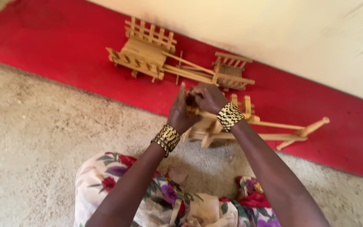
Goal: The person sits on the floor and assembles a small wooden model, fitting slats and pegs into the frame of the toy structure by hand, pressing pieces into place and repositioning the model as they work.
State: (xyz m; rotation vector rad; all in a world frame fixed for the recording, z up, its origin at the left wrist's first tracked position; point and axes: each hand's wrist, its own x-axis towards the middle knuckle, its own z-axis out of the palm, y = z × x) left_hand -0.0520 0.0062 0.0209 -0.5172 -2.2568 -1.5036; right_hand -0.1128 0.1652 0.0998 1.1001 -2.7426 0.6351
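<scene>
A wooden frame (215,126), long axis running rightward over the red strip (64,42), is gripped at its near end by both hands, left (181,113) and right (206,97), fingers closed on it.

Left hand (182,112), right hand (206,97) grip wooden cart model (248,126); second cart (156,52) behind.
</scene>
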